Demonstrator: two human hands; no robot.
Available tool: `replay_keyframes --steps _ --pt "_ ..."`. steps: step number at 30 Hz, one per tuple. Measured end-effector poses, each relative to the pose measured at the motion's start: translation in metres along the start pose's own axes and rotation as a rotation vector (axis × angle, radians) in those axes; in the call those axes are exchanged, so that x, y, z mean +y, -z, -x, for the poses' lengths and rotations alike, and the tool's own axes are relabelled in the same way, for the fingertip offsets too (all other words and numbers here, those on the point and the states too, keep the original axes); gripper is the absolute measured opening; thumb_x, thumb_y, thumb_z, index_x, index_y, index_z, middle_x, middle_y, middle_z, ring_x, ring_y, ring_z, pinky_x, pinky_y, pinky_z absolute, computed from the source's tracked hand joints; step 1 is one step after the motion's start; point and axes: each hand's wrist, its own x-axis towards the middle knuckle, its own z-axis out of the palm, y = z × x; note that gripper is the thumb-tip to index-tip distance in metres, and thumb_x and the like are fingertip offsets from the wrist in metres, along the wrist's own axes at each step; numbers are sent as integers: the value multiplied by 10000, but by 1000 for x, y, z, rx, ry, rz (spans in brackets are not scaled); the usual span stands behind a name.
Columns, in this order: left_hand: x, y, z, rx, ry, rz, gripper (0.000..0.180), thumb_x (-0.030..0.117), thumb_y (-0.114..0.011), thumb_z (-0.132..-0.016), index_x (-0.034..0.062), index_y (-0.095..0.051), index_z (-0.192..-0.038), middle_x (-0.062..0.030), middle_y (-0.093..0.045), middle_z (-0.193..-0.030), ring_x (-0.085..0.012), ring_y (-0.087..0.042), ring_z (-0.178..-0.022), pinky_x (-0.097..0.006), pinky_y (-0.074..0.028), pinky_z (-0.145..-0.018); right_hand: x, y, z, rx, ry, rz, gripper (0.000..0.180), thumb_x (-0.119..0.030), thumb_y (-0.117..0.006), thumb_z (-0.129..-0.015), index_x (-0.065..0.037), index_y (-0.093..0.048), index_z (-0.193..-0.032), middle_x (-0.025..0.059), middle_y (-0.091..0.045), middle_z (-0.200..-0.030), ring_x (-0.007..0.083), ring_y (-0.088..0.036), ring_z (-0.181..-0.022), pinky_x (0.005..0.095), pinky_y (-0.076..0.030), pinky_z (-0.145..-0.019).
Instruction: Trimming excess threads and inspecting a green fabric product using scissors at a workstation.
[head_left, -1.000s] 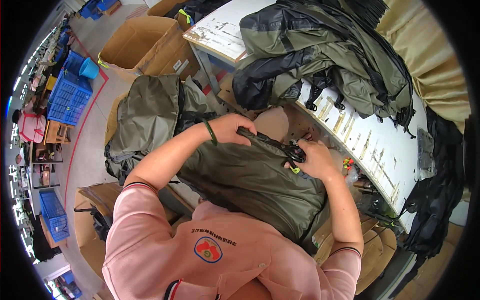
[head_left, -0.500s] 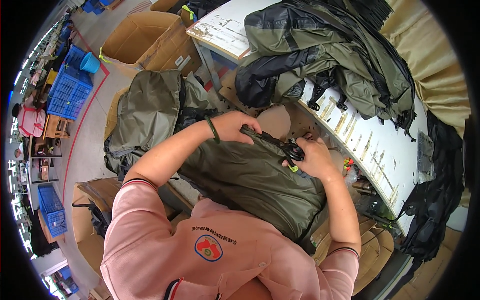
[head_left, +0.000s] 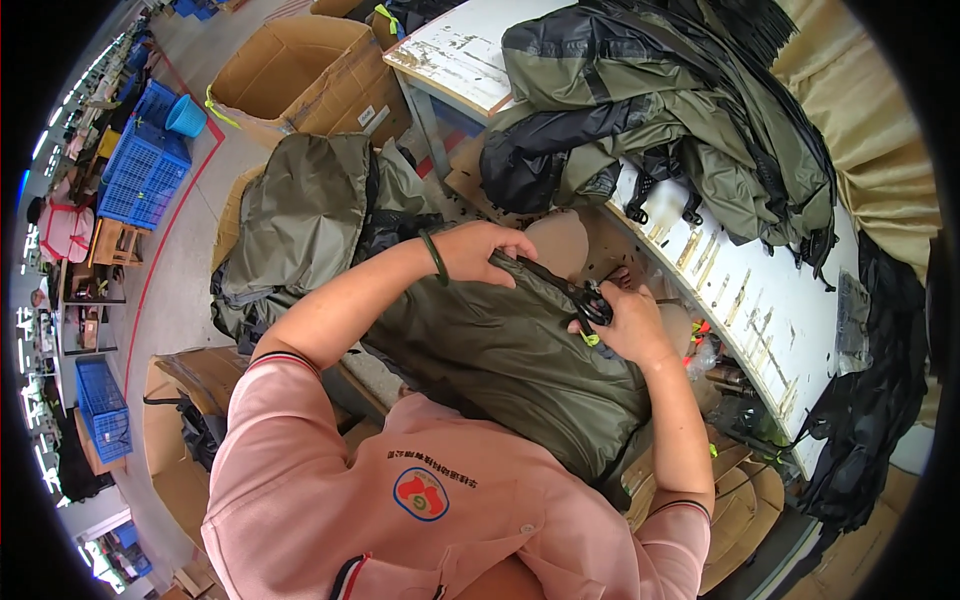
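Head view, centre: olive fabric piece [head_left: 500, 365] spread across the person's lap, its dark upper edge [head_left: 545, 278] running between the two hands.
Left hand [head_left: 487, 252]: thumb and fingers pinching the left end of that edge; a dark green bangle [head_left: 435, 258] circles the wrist.
Right hand [head_left: 632, 322]: fingers curled round a black piece [head_left: 597, 307] at the right end of the edge — its exact kind cannot be told, and some fingertips are hidden.
Yellow-green tab [head_left: 590, 340]: just below the black piece, near the right thumb.
Clothing: pink shirt [head_left: 460, 510] with dark-banded sleeves.
Left of the lap: a further olive bundle [head_left: 305, 200], heaped and folded.
Beyond the hands: white worktable [head_left: 735, 300], its surface scuffed, bearing a pile of olive-and-black articles [head_left: 650, 115].
Right margin: black material [head_left: 870, 390] hanging beside the worktable; beige curtain [head_left: 845, 140] behind.
Upper left: open cardboard box [head_left: 345, 90]; farther off — blue crate [head_left: 145, 170] and light-blue bucket [head_left: 186, 116].
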Motion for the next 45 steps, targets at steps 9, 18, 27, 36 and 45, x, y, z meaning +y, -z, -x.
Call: replay_keyframes --steps 9,18,27,36,45 --pt "-78 29 45 216 234 291 353 156 -699 -849 41 -579 -1160 -36 -650 -1021 -127 -608 -928 -276 -473 -837 24 -27 11 -69 -88 -355 325 -266 -743 -766 -4 -572 -854 199 -571 -732 336 -508 -642 373 -453 -651" --pt "-18 17 55 220 171 983 376 -20 -632 -838 17 -581 -1208 -29 -639 -1122 -97 -585 -1025 -258 -452 -921 0 -2 11 102 -136 -111 488 -439 -827 -628 -59 -567 -791 104 -587 -660 322 -538 -656 416 -418 -649" --pt "15 7 47 66 105 854 368 -3 -630 -848 -9 -580 -1213 -30 -631 -1131 -90 -572 -1012 -247 -445 -917 -41 32 -12 130 107 -11 480 -460 -822 -605 -80 -581 -772 50 -614 -682 248 -589 -697 348 -360 -714" --pt "21 7 50 46 134 878 374 7 -655 -840 -10 -588 -1208 -45 -637 -1145 -106 -576 -1036 -262 -432 -943 -37 28 -9 123 126 44 473 -455 -823 -599 -77 -593 -764 62 -635 -669 261 -586 -645 343 -362 -723" --pt "22 6 47 36 124 899 350 0 -627 -844 -4 -596 -1193 -35 -636 -1116 -103 -570 -1022 -257 -435 -932 -35 33 -9 118 110 31 456 -447 -819 -612 -78 -597 -761 70 -641 -671 281 -580 -629 345 -386 -744"
